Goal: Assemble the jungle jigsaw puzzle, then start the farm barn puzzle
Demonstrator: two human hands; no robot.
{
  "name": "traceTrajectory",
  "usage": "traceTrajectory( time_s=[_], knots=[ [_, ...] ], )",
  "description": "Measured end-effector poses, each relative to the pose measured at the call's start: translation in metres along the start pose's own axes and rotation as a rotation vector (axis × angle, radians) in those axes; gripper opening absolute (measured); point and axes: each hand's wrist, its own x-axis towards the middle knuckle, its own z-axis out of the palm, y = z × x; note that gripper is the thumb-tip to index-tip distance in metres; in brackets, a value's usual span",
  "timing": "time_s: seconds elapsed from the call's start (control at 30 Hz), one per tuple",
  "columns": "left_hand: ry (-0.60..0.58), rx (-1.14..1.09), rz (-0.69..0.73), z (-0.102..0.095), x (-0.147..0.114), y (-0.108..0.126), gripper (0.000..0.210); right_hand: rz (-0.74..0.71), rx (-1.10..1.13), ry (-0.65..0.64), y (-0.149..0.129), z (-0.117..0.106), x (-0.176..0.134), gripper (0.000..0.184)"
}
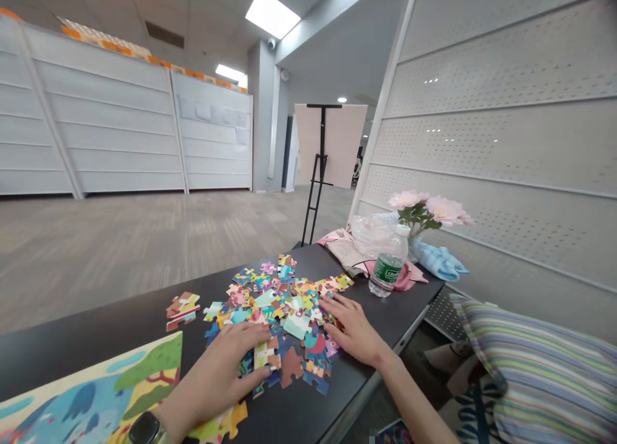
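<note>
A heap of loose jigsaw puzzle pieces in many colours lies on the black table, several overlapping. My left hand, a dark watch at its wrist, rests at the heap's near left side. Its thumb and fingers are apart, with a yellow and white puzzle piece between their tips; a firm grip on it does not show. On the heap's right side my right hand lies with fingers spread, touching pieces. Left of the heap is a small group of pieces. A colourful picture sheet lies beside my left forearm.
At the table's right end stand a water bottle and pink flowers, near crumpled plastic, pink cloth and a blue cloth. A striped cushion lies to the right. Beyond the table stands an easel; a perforated panel rises at right.
</note>
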Motion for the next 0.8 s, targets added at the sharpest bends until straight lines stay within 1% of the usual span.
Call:
traceTrajectory(
  time_s=[0.07, 0.13, 0.23, 0.33, 0.47, 0.6, 0.7, 0.8],
  knots=[
    [-0.008, -0.008, -0.001, 0.000, 0.001, 0.000, 0.042, 0.026, 0.019, 0.015, 0.001, 0.000, 0.000, 0.040],
    [-0.024, -0.015, -0.005, 0.000, 0.001, 0.000, 0.043, 0.056, 0.090, 0.087, 0.003, 0.001, 0.000, 0.037],
    [-0.032, -0.020, -0.021, 0.000, 0.000, 0.000, 0.044, 0.120, 0.239, 0.236, 0.008, 0.003, -0.001, 0.041],
    [-0.025, -0.024, -0.023, 0.001, -0.001, -0.001, 0.044, 0.188, 0.320, 0.324, 0.013, 0.004, -0.002, 0.043],
    [-0.022, -0.012, -0.023, 0.002, -0.001, -0.003, 0.044, 0.238, 0.357, 0.397, 0.019, 0.005, -0.002, 0.048],
    [-0.027, -0.002, -0.016, 0.004, -0.001, -0.005, 0.045, 0.209, 0.344, 0.467, 0.020, 0.006, -0.005, 0.056],
    [-0.027, -0.008, -0.016, 0.005, -0.001, -0.006, 0.045, 0.209, 0.326, 0.459, 0.018, 0.007, -0.008, 0.058],
    [-0.008, -0.025, -0.009, 0.005, -0.001, -0.005, 0.045, 0.215, 0.311, 0.467, 0.017, 0.010, -0.008, 0.055]
  ],
)
